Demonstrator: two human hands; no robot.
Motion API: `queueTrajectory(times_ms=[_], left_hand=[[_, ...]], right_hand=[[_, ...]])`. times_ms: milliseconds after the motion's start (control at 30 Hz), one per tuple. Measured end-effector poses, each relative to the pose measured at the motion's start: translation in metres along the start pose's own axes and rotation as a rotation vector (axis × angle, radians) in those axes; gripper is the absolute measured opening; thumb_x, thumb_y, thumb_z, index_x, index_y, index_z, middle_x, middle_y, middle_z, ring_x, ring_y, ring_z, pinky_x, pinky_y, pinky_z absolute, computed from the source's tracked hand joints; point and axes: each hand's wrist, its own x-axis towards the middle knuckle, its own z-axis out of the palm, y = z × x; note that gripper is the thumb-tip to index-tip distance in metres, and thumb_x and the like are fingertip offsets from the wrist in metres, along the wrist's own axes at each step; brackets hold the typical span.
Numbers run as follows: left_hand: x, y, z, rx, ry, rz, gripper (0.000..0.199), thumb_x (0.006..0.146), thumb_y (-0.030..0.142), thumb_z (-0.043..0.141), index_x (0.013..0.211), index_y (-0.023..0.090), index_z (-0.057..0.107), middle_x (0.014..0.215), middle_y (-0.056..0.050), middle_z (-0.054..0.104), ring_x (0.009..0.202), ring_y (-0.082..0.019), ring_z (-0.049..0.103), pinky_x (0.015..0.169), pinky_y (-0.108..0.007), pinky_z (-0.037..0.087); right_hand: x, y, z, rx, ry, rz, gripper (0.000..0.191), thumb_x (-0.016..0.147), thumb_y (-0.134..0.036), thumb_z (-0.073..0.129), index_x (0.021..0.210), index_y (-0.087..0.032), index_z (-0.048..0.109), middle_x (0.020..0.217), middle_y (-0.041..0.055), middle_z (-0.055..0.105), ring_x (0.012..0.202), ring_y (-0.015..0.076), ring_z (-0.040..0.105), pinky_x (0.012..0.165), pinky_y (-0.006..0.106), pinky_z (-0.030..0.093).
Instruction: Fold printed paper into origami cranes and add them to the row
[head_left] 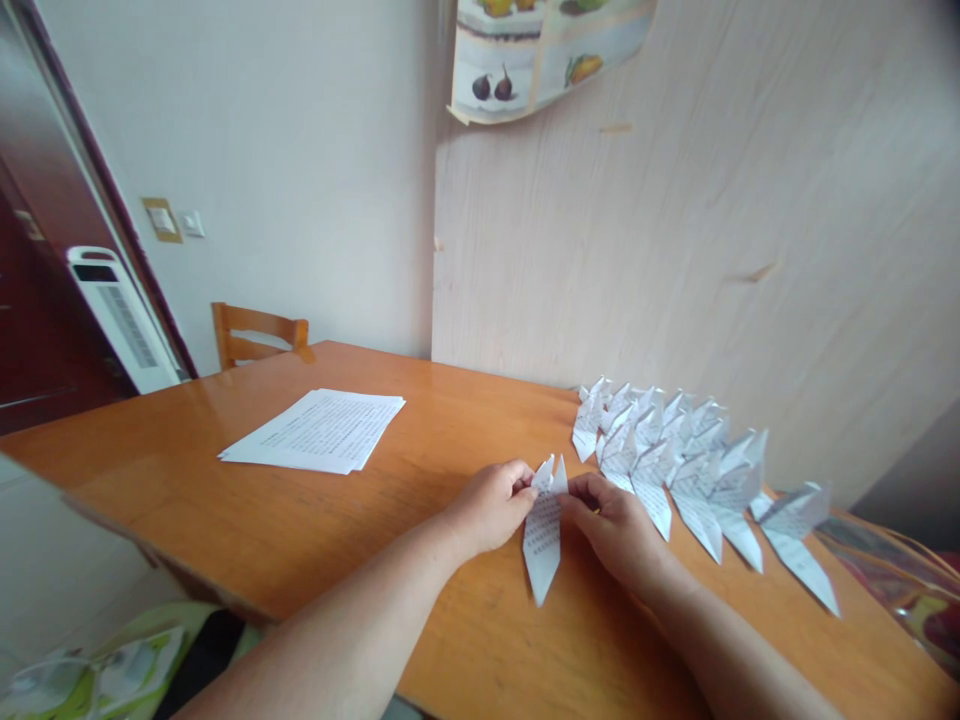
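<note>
A folded piece of printed white paper, pointed at its lower end and with upright tips at the top, is held just above or on the wooden table. My left hand pinches its upper left edge between thumb and fingers. On the other side, my right hand has its thumb and bent fingers closed on the upper right edge. Several similar folded paper shapes stand in rows to the right, close beyond my right hand. A stack of printed sheets lies flat at the left.
The wooden table meets a pale wall panel behind. A wooden chair stands beyond its far left corner. Clear wrapping and bands lie by the right edge. A green seat with items is at the lower left.
</note>
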Motion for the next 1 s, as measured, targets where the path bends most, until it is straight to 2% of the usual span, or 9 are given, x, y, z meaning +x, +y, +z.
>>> queueTrajectory(times_ms=[233, 700, 1000], left_hand=[[-0.0007, -0.0009, -0.0024, 0.051, -0.012, 0.004, 0.015, 0.090, 0.030, 0.054, 0.082, 0.019, 0.059, 0.079, 0.000, 0.066, 0.075, -0.016, 0.059, 0.064, -0.025, 0.040], [-0.0035, 0.0023, -0.0042, 0.125, 0.015, 0.019, 0.017, 0.093, 0.027, 0.052, 0.078, 0.019, 0.054, 0.070, 0.003, 0.057, 0.065, -0.014, 0.050, 0.058, -0.025, 0.030], [-0.0041, 0.0021, -0.0042, 0.135, 0.021, 0.033, 0.014, 0.091, 0.028, 0.055, 0.080, 0.019, 0.057, 0.075, 0.001, 0.063, 0.070, -0.016, 0.055, 0.061, -0.025, 0.035]], right_hand=[[-0.0021, -0.0051, -0.0034, -0.101, -0.020, -0.002, 0.023, 0.088, -0.039, 0.052, 0.078, -0.020, 0.061, 0.067, -0.0017, 0.057, 0.064, 0.0163, 0.049, 0.059, 0.029, 0.036], [-0.0043, -0.0006, -0.0053, -0.121, -0.024, 0.004, 0.024, 0.091, -0.040, 0.049, 0.077, -0.022, 0.058, 0.067, -0.0011, 0.062, 0.062, 0.0166, 0.053, 0.057, 0.028, 0.039], [-0.0025, 0.0036, -0.0039, -0.116, 0.016, -0.005, 0.024, 0.091, -0.041, 0.051, 0.080, -0.021, 0.061, 0.067, -0.0009, 0.062, 0.062, 0.0171, 0.055, 0.056, 0.028, 0.039]])
